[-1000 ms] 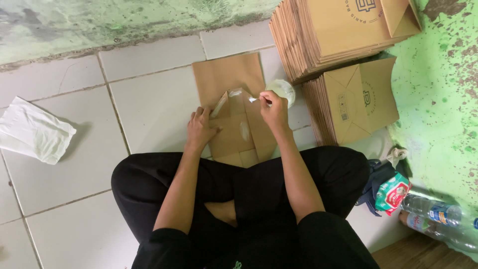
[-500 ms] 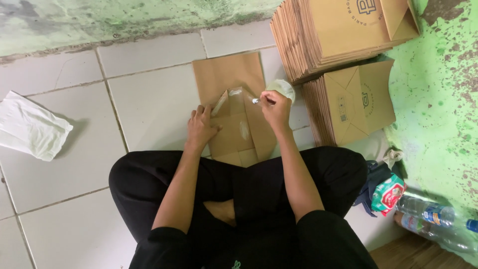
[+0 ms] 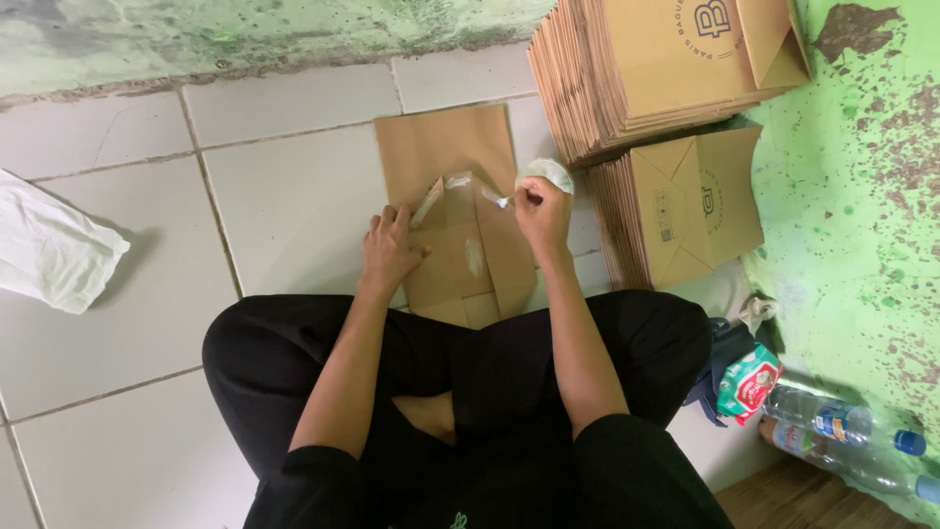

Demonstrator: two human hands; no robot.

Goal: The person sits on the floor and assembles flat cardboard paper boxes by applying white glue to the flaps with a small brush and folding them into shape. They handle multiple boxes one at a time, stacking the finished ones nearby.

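Person sits cross-legged on tile floor [image 3: 137,255], a flat brown paper bag [image 3: 452,211] lying in front of the knees, bottom flaps opened toward them. Left hand [image 3: 390,250] lies flat on the bag's left flap, fingers spread, pressing it down, nothing pinched. Right hand [image 3: 541,211] is closed round a small brush [image 3: 499,200], tip touching the flap's upper right edge; whitish glue streaks [image 3: 472,257] show on the fold. A small white cup [image 3: 548,172] sits just behind the right hand, partly hidden, contents can't tell.

Risks, as I judge them:
- Glue overshoot: brush tip sits right at the flap edge, so a stroke too wide wets the bag body or the tile, and the bag sticks where it shouldn't.
- Flap springs up if left palm lifts, since crease looks stiff; wet faces could then meet crooked.
- Right wrist is v. near the cup; a backward sweep could tip it.
- Box stacks [image 3: 646,69] stand just right of the work, so a drip off the brush could mark them.
- Left fingertips rest near the streaks, so smearing is likely.

Bottles [image 3: 842,436] and white cloth [image 3: 54,250] lie well apart, no bother.
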